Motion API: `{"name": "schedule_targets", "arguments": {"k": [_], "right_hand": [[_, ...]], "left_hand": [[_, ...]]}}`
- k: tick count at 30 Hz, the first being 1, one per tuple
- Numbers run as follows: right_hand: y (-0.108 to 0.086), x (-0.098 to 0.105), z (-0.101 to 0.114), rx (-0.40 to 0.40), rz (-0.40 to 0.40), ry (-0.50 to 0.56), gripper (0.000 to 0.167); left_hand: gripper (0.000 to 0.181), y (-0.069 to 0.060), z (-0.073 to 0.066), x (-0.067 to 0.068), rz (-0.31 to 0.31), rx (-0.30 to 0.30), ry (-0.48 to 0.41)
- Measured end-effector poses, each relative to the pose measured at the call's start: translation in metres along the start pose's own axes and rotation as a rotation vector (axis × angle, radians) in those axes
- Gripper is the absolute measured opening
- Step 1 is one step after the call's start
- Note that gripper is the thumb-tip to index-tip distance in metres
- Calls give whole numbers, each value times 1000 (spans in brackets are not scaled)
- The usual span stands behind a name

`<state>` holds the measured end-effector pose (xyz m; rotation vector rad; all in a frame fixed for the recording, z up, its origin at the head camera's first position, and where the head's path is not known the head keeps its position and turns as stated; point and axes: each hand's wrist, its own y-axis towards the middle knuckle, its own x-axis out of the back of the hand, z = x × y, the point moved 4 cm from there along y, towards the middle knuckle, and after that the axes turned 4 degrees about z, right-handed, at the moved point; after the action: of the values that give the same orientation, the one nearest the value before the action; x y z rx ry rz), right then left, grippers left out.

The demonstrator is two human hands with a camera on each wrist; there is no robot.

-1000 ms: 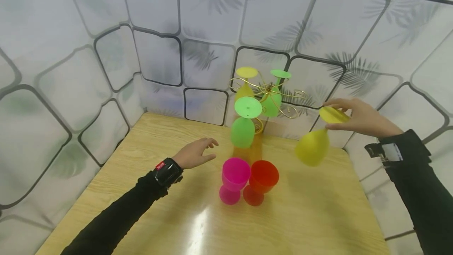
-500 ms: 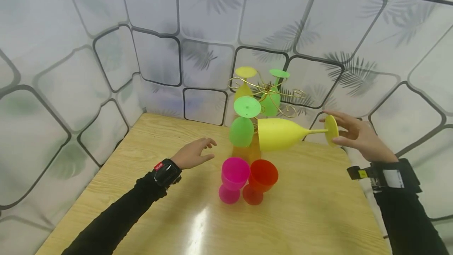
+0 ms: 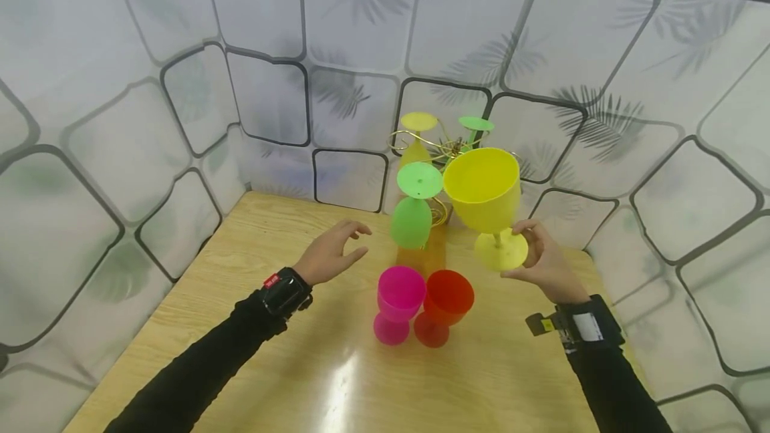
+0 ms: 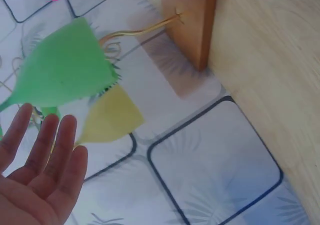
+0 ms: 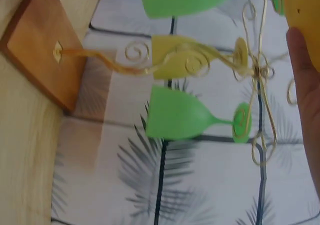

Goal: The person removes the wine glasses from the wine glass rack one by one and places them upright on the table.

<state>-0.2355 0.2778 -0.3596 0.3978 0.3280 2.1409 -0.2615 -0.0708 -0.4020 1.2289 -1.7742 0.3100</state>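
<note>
My right hand (image 3: 547,260) pinches the round base of a yellow goblet (image 3: 484,186), held upright in the air in front of the gold wire rack (image 3: 455,150). Only part of that goblet's base (image 5: 305,20) shows in the right wrist view. The left hand (image 3: 333,252) hovers over the table with relaxed fingers and holds nothing. Near it, in the head view, a green goblet (image 3: 412,222) hangs upside down from the rack. Behind hang another yellow goblet (image 4: 112,117) and a second green goblet (image 5: 177,114).
A magenta goblet (image 3: 400,293) and a red goblet (image 3: 448,296) stand upright side by side on the wooden table (image 3: 289,366). The rack rises from a wooden base (image 4: 190,22). A patterned wall covering (image 3: 355,32) encloses the back and sides.
My right hand has moved left and turned the yellow goblet from mouth down, through sideways, to mouth up. The left hand has barely moved.
</note>
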Motion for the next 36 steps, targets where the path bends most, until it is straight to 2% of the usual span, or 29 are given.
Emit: {"name": "schedule_targets", "arguments": {"k": [4,7,11,14,17,19,23,25,27,32,36], "right_hand": [[7,-16,-10,-36,-7,12,61],[12,-26,-16,-80,-15,-4,58],[18,-38,-23,-149,13,-25,55],[24,-47,-28,-171,54,-31,53],[29,-54,-30,-159,84,-67,52],[32,-58,-30,-142,105,-98,52],[36,-62,-31,-97,157,-155,67],[36,-62,-30,-69,175,-166,76],[36,-60,-29,-46,179,-157,77],[29,-50,-29,-23,146,-115,75],[20,-38,-31,0,109,-102,71]], "left_hand": [[38,8,-22,7,-83,-62,-49],[53,19,-47,13,-117,-129,-169],[84,36,-86,25,-106,-206,-419],[105,47,-109,32,-93,-249,-567],[111,54,-124,37,-97,-292,-660],[110,56,-128,40,-112,-310,-679],[100,53,-127,45,-146,-315,-657],[96,50,-122,50,-167,-313,-629],[93,45,-115,57,-191,-314,-607],[90,27,-90,76,-251,-268,-567],[90,9,-65,82,-293,-196,-511]]}}
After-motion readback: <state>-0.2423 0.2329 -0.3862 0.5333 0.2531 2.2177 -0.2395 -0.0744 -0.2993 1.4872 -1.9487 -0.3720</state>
